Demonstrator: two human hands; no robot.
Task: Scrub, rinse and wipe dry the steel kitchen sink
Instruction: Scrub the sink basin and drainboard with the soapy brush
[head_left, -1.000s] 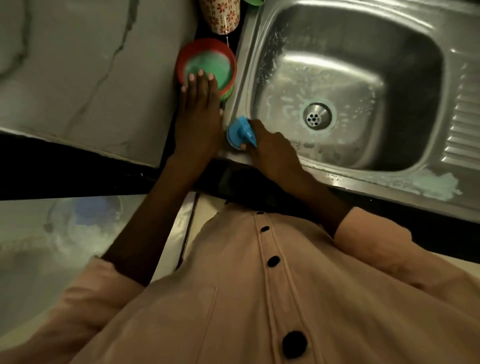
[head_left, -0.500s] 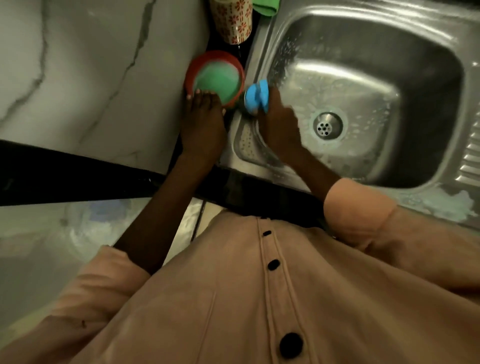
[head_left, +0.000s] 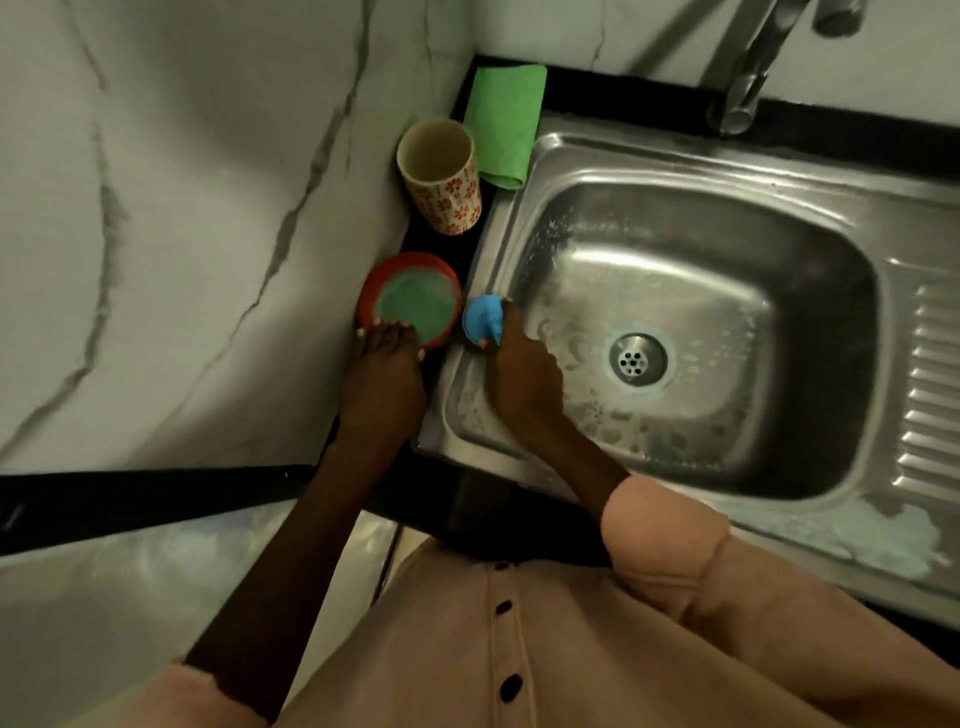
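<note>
Left hand (head_left: 382, 382): fingers extended and lying flat, fingertips resting on the near rim of a round red plastic tub holding green soap paste (head_left: 410, 306). Nothing is gripped; the hand presses or steadies only. The forearm runs up from the lower left, wrist straight, palm down over the black counter strip (head_left: 441, 249).

The tub sits on that strip between the grey-veined white marble wall (head_left: 182, 208) and the left flange of the sink. Behind it stands an upright cream tumbler with a red flower print (head_left: 441, 176), mouth open to the camera. Just beside the tumbler, further back, lies a folded green cleaning cloth (head_left: 506, 124), its near edge overlapping the sink corner.

Right hand (head_left: 524, 384): fingers curled around a small blue plastic scrubber (head_left: 483, 322), which is held against the left rim of the stainless steel kitchen sink (head_left: 779, 171). The forearm crosses the near-left corner of the basin, peach sleeve pushed up towards the elbow.

Sink: the basin carries soapy film and suds on the floor and left wall, around the round perforated drain (head_left: 636, 359). A patch of pale foam lies on the front flange at right. The ribbed draining board (head_left: 935, 389) adjoins at right. A steel tap (head_left: 748, 67) rises at the rear.
</note>
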